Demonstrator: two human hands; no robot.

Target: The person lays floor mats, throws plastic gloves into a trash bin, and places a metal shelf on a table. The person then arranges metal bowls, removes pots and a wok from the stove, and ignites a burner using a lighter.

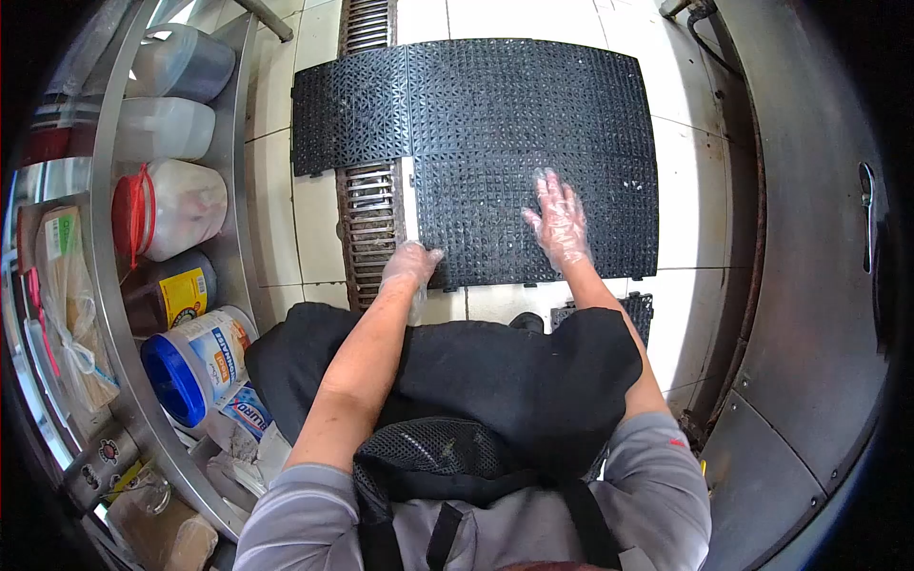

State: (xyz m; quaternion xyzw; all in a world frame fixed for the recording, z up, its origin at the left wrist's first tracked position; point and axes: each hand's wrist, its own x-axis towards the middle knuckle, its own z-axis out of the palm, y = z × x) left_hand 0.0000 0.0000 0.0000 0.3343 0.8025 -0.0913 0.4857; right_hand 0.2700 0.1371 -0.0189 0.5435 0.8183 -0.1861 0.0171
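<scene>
A person wearing two clear plastic gloves (566, 249) leans over one large black mat (514, 105), its panels joined, on a white tiled floor (690, 71) and across one drain grate (369, 205); the right hand (560, 224) lies palm down on the mat, open, four fingers and a thumb apart and holding nothing; the left hand (409, 265) is at the mat's near left corner, fingers curled by the edge, though from this angle it cannot be told whether they grip it; one smaller black piece (641, 312) shows in part behind the right arm; at left, one metal shelf (243, 195) carries five containers in a row, including one red-lidded jar (190, 209) and one blue-lidded tub (173, 381).
</scene>
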